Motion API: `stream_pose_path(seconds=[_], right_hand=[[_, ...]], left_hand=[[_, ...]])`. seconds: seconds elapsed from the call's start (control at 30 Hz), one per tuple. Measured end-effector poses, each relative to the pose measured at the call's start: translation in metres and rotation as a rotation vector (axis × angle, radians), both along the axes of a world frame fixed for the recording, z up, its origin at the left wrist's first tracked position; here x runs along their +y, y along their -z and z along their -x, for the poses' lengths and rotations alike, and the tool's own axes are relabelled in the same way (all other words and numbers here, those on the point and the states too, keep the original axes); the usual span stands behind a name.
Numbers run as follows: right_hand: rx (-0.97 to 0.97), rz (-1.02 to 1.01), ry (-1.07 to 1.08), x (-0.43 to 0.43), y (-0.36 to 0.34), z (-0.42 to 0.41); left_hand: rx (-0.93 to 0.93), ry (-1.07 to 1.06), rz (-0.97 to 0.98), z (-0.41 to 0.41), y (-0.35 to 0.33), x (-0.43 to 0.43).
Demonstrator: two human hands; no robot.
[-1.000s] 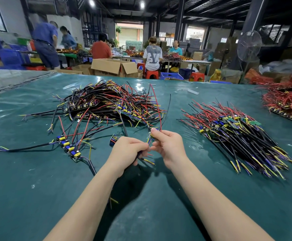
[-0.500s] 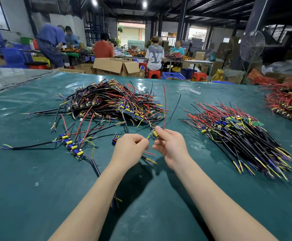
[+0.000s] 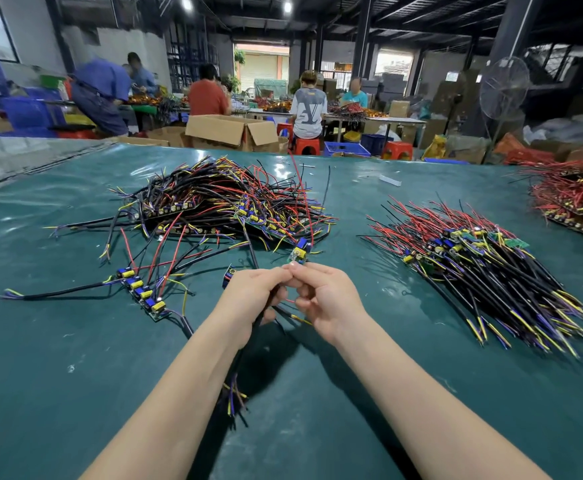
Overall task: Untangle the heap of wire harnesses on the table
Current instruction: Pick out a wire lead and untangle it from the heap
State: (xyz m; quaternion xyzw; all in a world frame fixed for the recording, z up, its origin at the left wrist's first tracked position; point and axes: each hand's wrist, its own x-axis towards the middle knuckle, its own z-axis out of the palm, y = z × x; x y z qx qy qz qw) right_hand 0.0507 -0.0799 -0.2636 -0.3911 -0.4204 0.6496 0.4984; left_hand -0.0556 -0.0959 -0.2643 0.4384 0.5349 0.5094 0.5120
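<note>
A glossy teal sheet, creased and shining under the lamps, covers the desk (image 3: 75,375). At the left lies a narrow strip of circuit board (image 3: 141,294) carrying four stubby blue-and-yellow cylinders in a row. Thin red and black leads fan off it, and one thick black cable runs away to the left.

Behind it, towards the middle, sits the heap of wire harnesses (image 3: 220,206). It is a low, bristly mound of black, red, yellow and purple insulated wires knotted over several more board strips (too tangled to count).

Just in front of the heap, raised off the desk, the left hand (image 3: 248,299) has its fingers curled round a black cable. The cable's frayed yellow and purple ends trail beneath the forearm. It belongs to a single harness (image 3: 298,252), a small green board with blue and yellow parts, from which one long red wire rises over the heap.

The right hand (image 3: 324,299) pinches this harness just under the board between thumb and forefinger, its other fingers loosely curled. The two hands meet at the fingertips.

To the right, well apart from the heap, a sorted bundle (image 3: 484,271) lies with its wires combed one way. At the far right edge sits one pile of mostly red wires (image 3: 574,199).
</note>
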Motion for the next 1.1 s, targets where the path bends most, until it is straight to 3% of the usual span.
stream_pose_path(seconds=[0.13,0.3,0.43,0.6,0.73,0.93,1.1], right_hand=[[0.019,-0.029,0.054,0.001,-0.002,-0.002],[-0.163,-0.183,0.232,0.000,0.005,-0.001],[0.028,-0.139,0.239,0.000,-0.003,0.003],[0.159,-0.018,0.213,0.003,-0.009,0.002],[0.330,0.131,0.234,0.013,-0.009,-0.007],[0.199,0.156,0.250,0.018,-0.002,-0.010],[0.197,0.130,0.269,0.017,-0.001,-0.010]], left_hand=[[0.067,0.027,-0.046,-0.003,0.001,-0.002],[0.109,0.009,-0.050,-0.006,0.005,-0.003],[0.093,-0.002,-0.174,-0.009,0.003,-0.003],[0.204,0.025,-0.322,-0.008,0.000,-0.005],[0.054,0.160,-0.247,-0.014,0.000,-0.010],[0.070,0.233,-0.199,-0.012,-0.002,-0.010],[0.049,0.139,-0.130,-0.015,0.000,-0.008]])
